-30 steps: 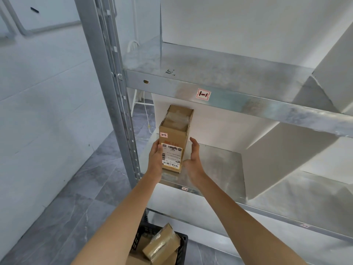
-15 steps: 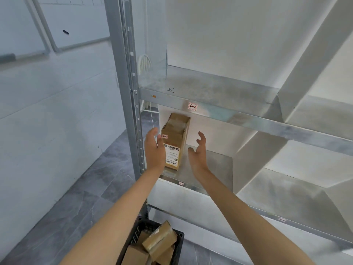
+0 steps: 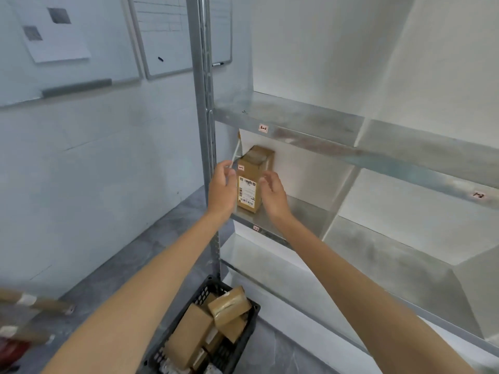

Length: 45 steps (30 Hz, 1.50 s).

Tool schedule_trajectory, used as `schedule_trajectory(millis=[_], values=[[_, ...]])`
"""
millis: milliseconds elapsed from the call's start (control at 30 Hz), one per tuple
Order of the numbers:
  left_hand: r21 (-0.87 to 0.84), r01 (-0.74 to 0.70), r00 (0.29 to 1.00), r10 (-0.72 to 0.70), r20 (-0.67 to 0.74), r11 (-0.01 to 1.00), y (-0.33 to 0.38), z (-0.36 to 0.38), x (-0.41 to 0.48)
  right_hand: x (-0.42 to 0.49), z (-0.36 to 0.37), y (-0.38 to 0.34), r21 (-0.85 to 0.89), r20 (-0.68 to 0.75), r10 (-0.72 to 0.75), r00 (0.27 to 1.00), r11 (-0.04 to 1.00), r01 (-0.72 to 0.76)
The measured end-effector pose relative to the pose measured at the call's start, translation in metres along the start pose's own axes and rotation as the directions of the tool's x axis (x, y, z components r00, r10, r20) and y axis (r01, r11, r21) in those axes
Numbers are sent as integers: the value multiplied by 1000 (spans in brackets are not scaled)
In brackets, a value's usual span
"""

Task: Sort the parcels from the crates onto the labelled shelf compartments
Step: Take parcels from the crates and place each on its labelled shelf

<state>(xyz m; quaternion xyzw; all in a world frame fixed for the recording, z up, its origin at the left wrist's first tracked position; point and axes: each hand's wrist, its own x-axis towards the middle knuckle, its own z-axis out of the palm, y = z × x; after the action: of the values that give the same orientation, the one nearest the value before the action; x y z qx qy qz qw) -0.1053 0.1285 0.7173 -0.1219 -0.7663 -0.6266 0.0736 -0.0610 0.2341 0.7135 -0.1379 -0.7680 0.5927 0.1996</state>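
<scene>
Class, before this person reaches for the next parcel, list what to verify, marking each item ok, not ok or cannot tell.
1. Parcel stands upright on the shelf: ok.
2. Its sticker matches the shelf label: cannot tell, both blurred.
3. Left hand and right hand grip nothing: ok, fingers loosely curled.
4. Shelf bare right of the parcel: ok.
5. Crate holds more parcels: ok.

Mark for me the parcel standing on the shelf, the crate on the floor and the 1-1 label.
parcel (image 3: 249, 190), head view, on its printed shipping label.
crate (image 3: 202, 294), head view, on its far mesh wall.
1-1 label (image 3: 263, 128), head view, on the sticker's middle.
</scene>
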Motion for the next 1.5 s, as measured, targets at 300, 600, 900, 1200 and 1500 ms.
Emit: schedule_trajectory(millis=[300,600,900,1200,1500], values=[[82,124,984,-112,-137,989,17,-27,-153,-113,-50,12,-4,276,-8,961,1000,9],[117,301,937,-270,-223,946,0,-74,-232,-161,-47,37,-70,434,65,899,997,-39],[98,424,893,-399,-208,900,-26,-94,-252,-172,-21,60,-167,475,199,857,977,-134],[63,535,843,-528,-101,843,-74,-77,-229,-151,-14,94,-216,417,302,857,949,-229],[93,672,740,-662,-122,734,-141,-23,-173,-78,-12,177,-335,445,462,768,880,-336]])
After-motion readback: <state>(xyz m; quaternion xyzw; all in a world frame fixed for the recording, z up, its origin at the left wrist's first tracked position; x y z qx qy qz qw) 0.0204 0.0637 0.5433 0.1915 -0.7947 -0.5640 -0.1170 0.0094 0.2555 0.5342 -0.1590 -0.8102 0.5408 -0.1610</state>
